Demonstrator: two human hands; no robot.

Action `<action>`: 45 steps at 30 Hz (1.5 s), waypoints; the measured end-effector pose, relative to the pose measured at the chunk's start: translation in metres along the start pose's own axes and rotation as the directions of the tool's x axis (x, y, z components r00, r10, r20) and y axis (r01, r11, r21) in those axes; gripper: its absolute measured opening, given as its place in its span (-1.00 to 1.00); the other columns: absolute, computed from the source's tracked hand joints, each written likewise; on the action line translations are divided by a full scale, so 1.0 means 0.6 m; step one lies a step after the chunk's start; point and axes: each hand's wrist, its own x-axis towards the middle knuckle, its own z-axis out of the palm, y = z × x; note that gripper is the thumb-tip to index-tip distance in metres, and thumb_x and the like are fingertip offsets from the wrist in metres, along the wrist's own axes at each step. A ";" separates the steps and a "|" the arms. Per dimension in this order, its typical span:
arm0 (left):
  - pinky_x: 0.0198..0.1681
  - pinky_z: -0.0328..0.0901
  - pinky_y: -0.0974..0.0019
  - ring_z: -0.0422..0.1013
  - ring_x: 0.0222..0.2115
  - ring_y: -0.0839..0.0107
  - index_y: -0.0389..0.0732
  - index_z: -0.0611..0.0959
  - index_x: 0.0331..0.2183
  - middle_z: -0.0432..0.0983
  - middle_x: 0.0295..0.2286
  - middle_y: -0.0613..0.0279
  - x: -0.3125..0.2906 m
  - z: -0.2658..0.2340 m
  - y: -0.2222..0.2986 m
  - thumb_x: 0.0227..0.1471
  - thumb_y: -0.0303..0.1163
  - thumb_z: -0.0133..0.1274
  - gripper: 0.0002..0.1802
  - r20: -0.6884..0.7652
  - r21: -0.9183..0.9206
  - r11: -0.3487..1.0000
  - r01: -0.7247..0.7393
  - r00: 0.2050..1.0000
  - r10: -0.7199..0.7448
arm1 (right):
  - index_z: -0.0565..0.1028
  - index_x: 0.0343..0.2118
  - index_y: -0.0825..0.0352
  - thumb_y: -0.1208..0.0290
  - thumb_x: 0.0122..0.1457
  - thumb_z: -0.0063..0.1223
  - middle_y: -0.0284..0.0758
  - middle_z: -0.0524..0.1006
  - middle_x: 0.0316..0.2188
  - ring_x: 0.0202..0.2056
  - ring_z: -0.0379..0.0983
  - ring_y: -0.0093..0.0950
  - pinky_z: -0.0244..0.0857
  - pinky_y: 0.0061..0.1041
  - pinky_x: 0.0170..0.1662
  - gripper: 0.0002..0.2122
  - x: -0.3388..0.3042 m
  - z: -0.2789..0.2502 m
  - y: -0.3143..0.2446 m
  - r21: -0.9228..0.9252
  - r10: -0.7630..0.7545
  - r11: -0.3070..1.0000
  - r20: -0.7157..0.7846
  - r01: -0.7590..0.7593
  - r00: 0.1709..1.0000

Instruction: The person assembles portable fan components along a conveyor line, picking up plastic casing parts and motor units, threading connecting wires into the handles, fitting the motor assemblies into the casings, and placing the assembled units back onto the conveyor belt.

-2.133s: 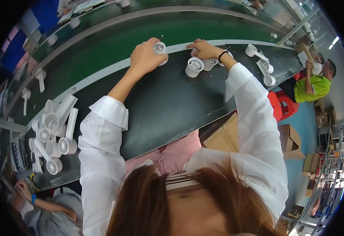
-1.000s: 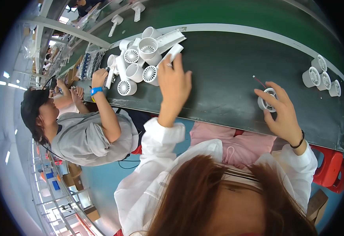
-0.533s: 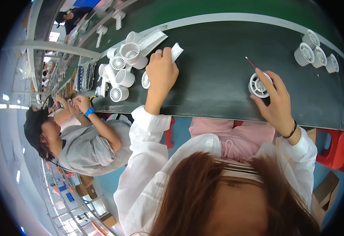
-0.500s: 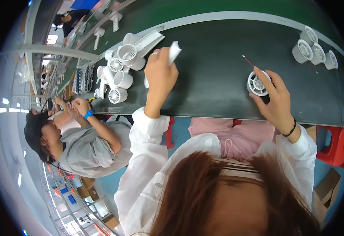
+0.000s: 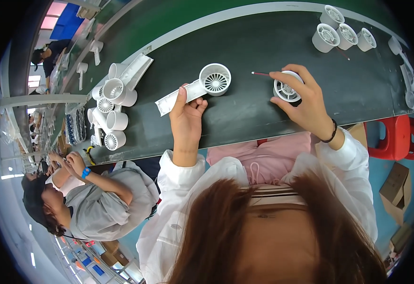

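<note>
My left hand [image 5: 186, 118] is closed round the handle of a white plastic fan housing [image 5: 188, 93], whose round cup with a slotted grille at the bottom faces up. My right hand [image 5: 309, 104] grips a round white fan part [image 5: 285, 90] with spokes across its open face, thumb below and fingers over the top. From that part a thin red wire [image 5: 262, 73] sticks out leftward, ending in a small white plug. The housing and the fan part are apart, both over the dark work surface [image 5: 245, 113].
Several white fan housings [image 5: 115, 90] are heaped at the left. A group of round white cups [image 5: 325, 39] stands at the far right, with more white parts [image 5: 407, 78] by the right edge. A co-worker in grey [image 5: 103, 203] sits at my left; a red stool [image 5: 391, 137] stands right.
My left hand has brought the fan housing away from the heap and turned it so the cup shows, facing up. The view has shifted; my right hand still holds the round fan part.
</note>
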 end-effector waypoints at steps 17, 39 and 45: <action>-0.22 0.29 0.38 0.42 -0.25 0.33 -0.33 0.62 -0.35 0.53 -0.30 0.07 -0.091 -0.009 0.066 -0.05 -0.55 0.05 -0.85 0.525 0.640 0.348 -0.685 0.721 0.452 | 0.44 -0.04 0.36 0.64 -0.43 0.36 -0.20 0.51 -0.18 -0.18 0.44 -0.25 0.33 -0.39 -0.11 -0.31 0.070 0.004 -0.085 0.244 -0.250 0.944 0.082 0.223 0.965; -0.08 0.39 0.20 0.50 -0.24 0.17 -0.48 0.55 -0.64 0.47 -0.16 -0.29 -0.081 0.044 0.043 0.10 -0.45 -0.06 -0.64 0.530 0.178 0.981 0.080 0.832 -0.164 | 0.55 -0.30 0.35 0.48 -0.32 0.38 0.05 0.47 -0.18 -0.25 0.44 -0.18 0.34 -0.31 -0.23 -0.60 0.058 0.007 -0.110 0.210 -0.410 0.887 -0.051 0.411 0.911; -0.18 0.42 0.25 0.53 -0.35 0.22 -0.47 0.57 -0.63 0.52 -0.26 -0.28 -0.080 0.043 0.045 0.02 -0.48 -0.02 -0.71 0.497 0.226 0.962 0.157 0.830 -0.252 | 0.58 -0.38 0.34 0.51 -0.35 0.37 -0.03 0.50 -0.20 -0.30 0.46 -0.20 0.35 -0.39 -0.30 -0.66 0.061 0.000 -0.109 0.383 -0.354 0.860 -0.032 0.338 0.935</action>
